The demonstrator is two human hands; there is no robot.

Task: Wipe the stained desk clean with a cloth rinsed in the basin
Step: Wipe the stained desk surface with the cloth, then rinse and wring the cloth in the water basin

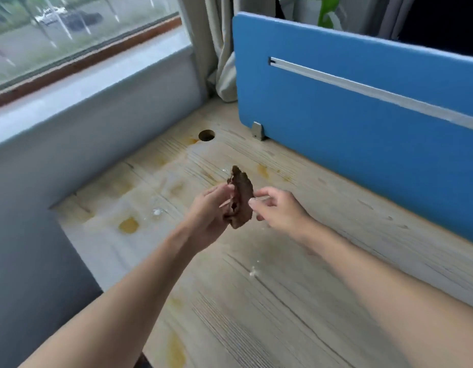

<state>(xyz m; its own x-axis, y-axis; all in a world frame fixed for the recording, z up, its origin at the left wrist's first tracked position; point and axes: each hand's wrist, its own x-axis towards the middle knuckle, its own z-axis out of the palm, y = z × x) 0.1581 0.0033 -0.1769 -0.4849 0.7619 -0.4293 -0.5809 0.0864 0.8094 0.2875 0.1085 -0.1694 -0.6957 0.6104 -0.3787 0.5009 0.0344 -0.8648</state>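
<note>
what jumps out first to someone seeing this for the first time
The crumpled brown cloth draws the eye first, held up mid-frame in the left-hand grip, with the right-hand grip close beside it. Next come the yellow stains blotching the pale wooden desk, mostly on its window side. The big blue partition stands along the desk's far right side.

Brown cloth (pixel 242 192): small, dark, crumpled into an upright wad, raised above the desk, gripped along its left side by the left hand (pixel 211 216). Wooden desk (pixel 256 314): pale, lined grain, blotched with yellow-orange stains (pixel 128 224). Strongest blotches near the left edge and the near edge, fainter ones toward the round cable hole (pixel 206 135) at the far corner. A few white specks scattered across the middle.
</note>
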